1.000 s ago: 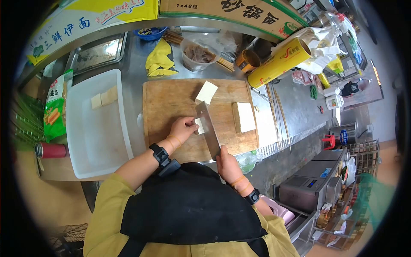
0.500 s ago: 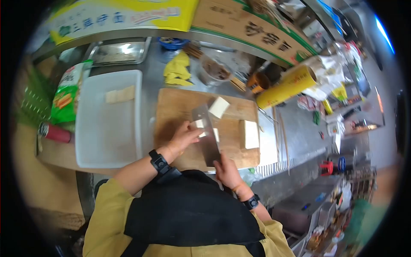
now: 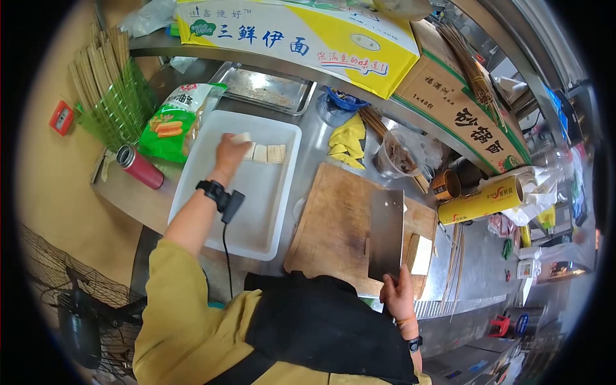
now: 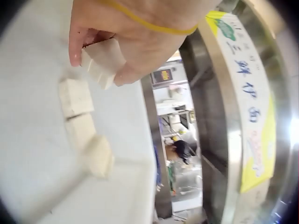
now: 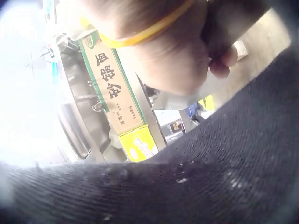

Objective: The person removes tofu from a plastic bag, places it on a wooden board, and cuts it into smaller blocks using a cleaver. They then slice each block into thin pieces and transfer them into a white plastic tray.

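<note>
Between its thumb and fingers, my left hand pinches a cut piece of white tofu over the white plastic tray. A short row of tofu pieces lies in the tray, right beside that hand. My right hand grips the handle of a cleaver, its broad blade over the wooden cutting board. A larger tofu block sits on the board to the right of the blade. The blade hides part of the board. In the right wrist view the fingers curl round the handle.
Left of the tray are a green snack bag and a red flask. Behind the board lie a yellow cloth, a plastic tub and a yellow roll. A shelf with boxes overhangs the back.
My left hand has moved left from the board to the tray, carrying a tofu piece. The right hand still holds the cleaver over the board. The head view has turned left.
</note>
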`<state>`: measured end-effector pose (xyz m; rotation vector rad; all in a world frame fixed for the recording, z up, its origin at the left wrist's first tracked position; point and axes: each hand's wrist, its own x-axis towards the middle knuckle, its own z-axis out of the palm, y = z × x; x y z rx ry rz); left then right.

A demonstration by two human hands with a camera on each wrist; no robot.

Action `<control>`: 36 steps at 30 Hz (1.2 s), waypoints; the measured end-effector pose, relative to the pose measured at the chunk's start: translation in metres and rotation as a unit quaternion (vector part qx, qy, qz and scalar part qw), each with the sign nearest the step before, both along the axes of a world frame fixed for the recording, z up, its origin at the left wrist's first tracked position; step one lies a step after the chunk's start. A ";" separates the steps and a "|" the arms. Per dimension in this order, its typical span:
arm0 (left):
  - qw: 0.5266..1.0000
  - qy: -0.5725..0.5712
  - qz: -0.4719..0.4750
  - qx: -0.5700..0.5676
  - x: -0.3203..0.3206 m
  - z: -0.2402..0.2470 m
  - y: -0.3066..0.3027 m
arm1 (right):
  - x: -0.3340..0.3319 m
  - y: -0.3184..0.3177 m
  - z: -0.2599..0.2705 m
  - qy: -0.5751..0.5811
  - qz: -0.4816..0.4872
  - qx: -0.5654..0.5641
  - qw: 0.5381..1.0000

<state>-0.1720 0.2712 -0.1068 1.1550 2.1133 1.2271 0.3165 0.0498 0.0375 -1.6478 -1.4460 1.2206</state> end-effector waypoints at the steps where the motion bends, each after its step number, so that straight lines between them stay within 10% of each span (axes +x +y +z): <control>1: 0.997 0.057 0.028 -0.045 -0.014 0.007 -0.001 | 0.003 -0.004 -0.001 -0.002 -0.009 -0.003 1.000; 7: 0.961 0.215 0.025 -0.172 -0.028 -0.005 0.010 | 0.012 -0.020 -0.001 -0.040 -0.062 -0.015 0.997; 11: 0.928 0.367 -0.024 -0.057 -0.051 -0.055 0.031 | 0.020 -0.027 -0.010 -0.068 -0.090 -0.012 0.994; 15: 0.987 0.023 -0.125 0.101 0.046 0.065 -0.006 | 0.019 -0.025 0.001 -0.089 -0.094 0.006 0.992; 20: 0.797 -0.471 -0.372 -0.076 0.219 0.090 -0.078 | 0.029 -0.035 -0.019 -0.155 -0.060 0.018 0.986; 26: 0.796 -0.364 -0.439 -0.202 0.329 0.013 -0.103 | 0.036 -0.047 -0.029 -0.193 -0.048 0.028 0.980; 36: 0.862 -0.228 -0.441 -0.100 0.368 -0.037 -0.102 | 0.040 -0.049 -0.036 -0.216 -0.033 0.076 0.973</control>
